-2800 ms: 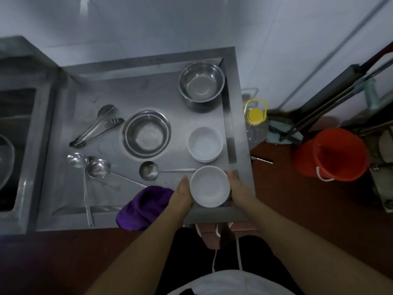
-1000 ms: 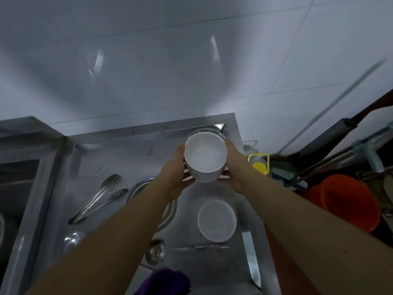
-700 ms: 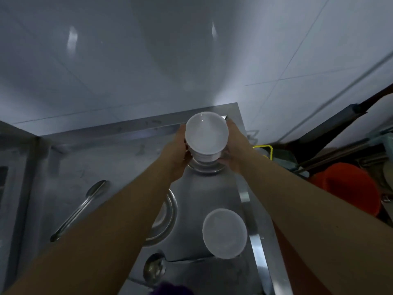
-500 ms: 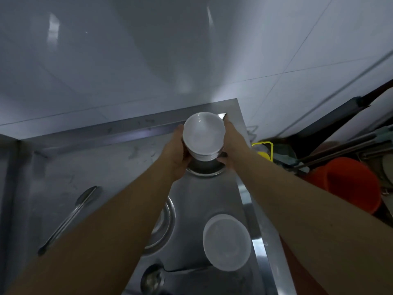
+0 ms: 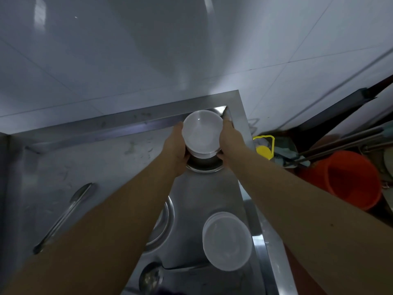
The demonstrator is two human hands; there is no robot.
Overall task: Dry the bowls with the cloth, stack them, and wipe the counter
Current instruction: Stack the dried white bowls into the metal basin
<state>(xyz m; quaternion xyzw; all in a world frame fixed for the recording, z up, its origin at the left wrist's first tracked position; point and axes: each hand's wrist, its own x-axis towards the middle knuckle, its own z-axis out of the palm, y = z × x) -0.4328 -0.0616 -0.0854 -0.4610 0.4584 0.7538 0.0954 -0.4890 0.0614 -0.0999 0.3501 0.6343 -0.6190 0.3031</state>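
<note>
Pale glossy wall tiles fill the upper half of your view, and below them the stainless steel counter (image 5: 89,167) runs into its far right corner. Your left hand (image 5: 175,149) and right hand (image 5: 230,140) reach out together and hold a white bowl (image 5: 202,133) between them, one hand on each side, fingers curled round its wall. The bowl sits just over a steel bowl (image 5: 204,166) in that corner; only the near rim of the steel one shows beneath it, and you cannot tell whether the two touch.

Nearer to you, by the counter's right edge, a second white bowl (image 5: 226,241) rests on the steel surface, mouth up. To its left, your left forearm covers most of a larger steel bowl (image 5: 168,218), leaving an arc of rim in sight. A ladle (image 5: 151,277) lies near the bottom edge, its handle pointing toward the second white bowl. Further left, long metal tongs (image 5: 63,216) lie slantwise on the counter. A sliver of purple cloth (image 5: 170,293) peeks in at the bottom.

Beyond the counter's right side stand an orange bucket (image 5: 350,179) and a bottle with a yellow cap (image 5: 263,151).
</note>
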